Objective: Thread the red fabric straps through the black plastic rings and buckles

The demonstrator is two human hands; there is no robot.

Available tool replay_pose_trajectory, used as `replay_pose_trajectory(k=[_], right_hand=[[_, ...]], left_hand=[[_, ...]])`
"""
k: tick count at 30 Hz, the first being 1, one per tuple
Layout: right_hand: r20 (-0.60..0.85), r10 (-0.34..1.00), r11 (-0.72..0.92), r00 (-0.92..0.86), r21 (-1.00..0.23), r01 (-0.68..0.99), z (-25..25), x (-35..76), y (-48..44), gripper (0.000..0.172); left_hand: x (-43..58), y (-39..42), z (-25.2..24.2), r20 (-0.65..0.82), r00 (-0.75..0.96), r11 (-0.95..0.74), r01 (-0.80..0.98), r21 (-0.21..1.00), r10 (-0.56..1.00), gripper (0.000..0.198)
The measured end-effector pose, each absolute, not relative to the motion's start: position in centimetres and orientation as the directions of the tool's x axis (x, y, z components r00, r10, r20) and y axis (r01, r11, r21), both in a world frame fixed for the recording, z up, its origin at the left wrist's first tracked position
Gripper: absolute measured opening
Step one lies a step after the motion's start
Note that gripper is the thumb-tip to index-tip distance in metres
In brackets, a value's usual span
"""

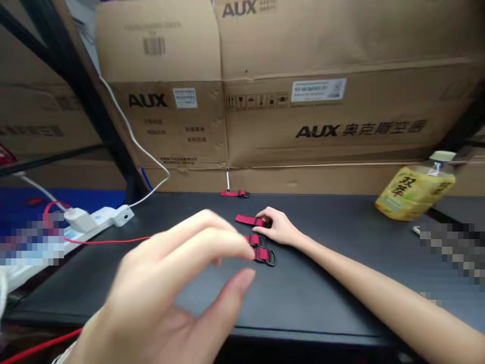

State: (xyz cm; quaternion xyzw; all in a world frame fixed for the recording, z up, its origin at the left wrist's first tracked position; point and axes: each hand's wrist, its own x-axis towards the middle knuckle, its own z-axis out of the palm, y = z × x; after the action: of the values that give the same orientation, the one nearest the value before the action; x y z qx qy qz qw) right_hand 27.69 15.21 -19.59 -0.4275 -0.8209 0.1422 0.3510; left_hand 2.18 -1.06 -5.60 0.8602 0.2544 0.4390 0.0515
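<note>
Straps [246, 220] in red and black lie on a black table [318, 288]; far cardboard [261, 136] is brown (black lettering [318, 131] across it), the right-hand bottle [413, 189] yellow, the left power strip [103, 217] white.

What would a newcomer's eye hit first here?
The left hand, huge in the left-centre foreground, thumb and fingertips apart. Then the red straps with black buckles near mid-table, the farther one of that group at the fingers of the right hand. Also the tilted yellow bottle at far right, before AUX-printed cardboard spanning the back.
</note>
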Motion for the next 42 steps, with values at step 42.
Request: replay_pose_trajectory(k=[42], right_hand=[[0.391,0.798,0.602,-0.459,-0.486,0.633,-18.9,28.1,14.8,0.035]], left_hand=[[4.3,17.5,-16.8,0.233,0.631,-0.663,0.628,0.407,0.740,0.024]])
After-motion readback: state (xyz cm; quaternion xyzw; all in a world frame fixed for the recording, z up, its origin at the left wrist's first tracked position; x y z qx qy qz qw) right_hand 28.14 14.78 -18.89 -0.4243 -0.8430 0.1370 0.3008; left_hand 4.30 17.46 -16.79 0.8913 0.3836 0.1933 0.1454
